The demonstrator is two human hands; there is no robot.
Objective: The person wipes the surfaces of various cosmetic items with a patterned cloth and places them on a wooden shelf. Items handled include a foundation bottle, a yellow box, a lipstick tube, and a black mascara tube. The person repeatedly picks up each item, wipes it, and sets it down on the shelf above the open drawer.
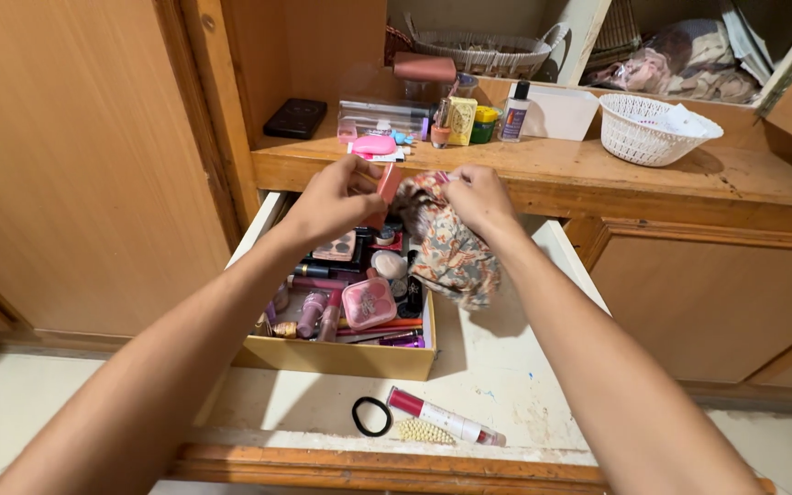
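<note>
Warm, even indoor light fills the scene, fairly bright, seemingly from above and behind the camera. The wooden shelf [598,174] shows a soft sheen near its front edge, with no harsh glare. The patterned cloth pouch [451,247] casts a soft shadow onto the pale drawer floor [506,367] just to its right, and the white basket [653,133] throws a dim shadow at the shelf's right end. The upper compartments sit in gloom. Focus is sharp at centre; the forearms near the bottom edge look slightly soft, and straight lines bow at the picture's edges.
</note>
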